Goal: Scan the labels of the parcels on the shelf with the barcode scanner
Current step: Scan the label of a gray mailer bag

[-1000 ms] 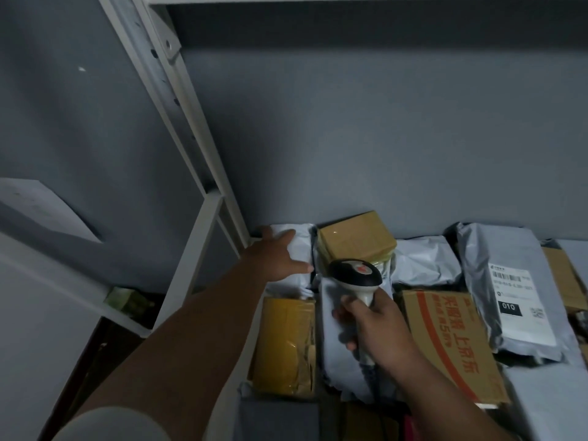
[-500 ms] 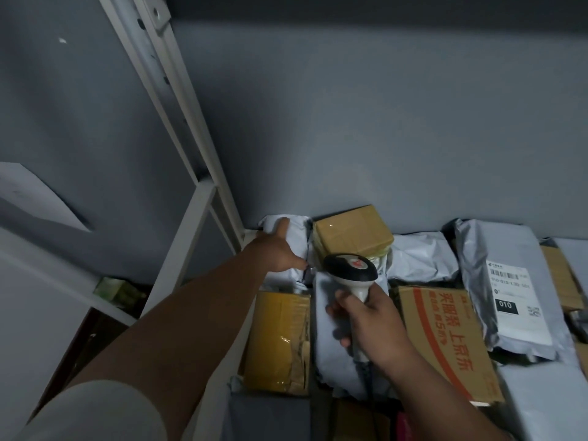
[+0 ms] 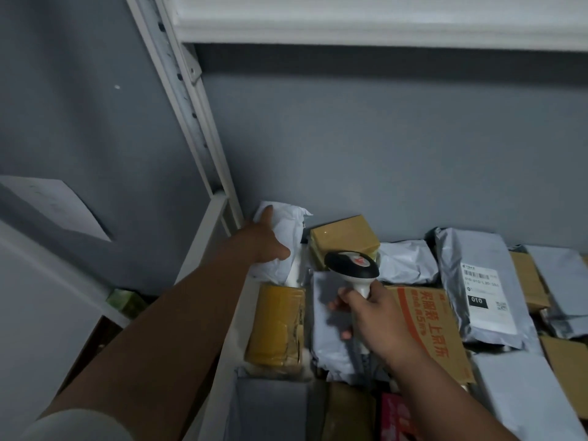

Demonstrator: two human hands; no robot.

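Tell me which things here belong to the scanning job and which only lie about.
For the job:
- scanner, held by the right hand
- white bag, under the left hand
- small brown box
- grey bag with label
- printed carton

Lying about:
- paper sheet on the wall
- green packet beside the shelf

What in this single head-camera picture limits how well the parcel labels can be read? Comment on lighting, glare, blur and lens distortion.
Head view: dim, bluish light throughout; a small glare spot on the taped brown box; the shelf upright leans from wide-angle distortion; the white label on the grey mailer shows "010", its finer print blurred; the scanner in the right hand stays fairly sharp.
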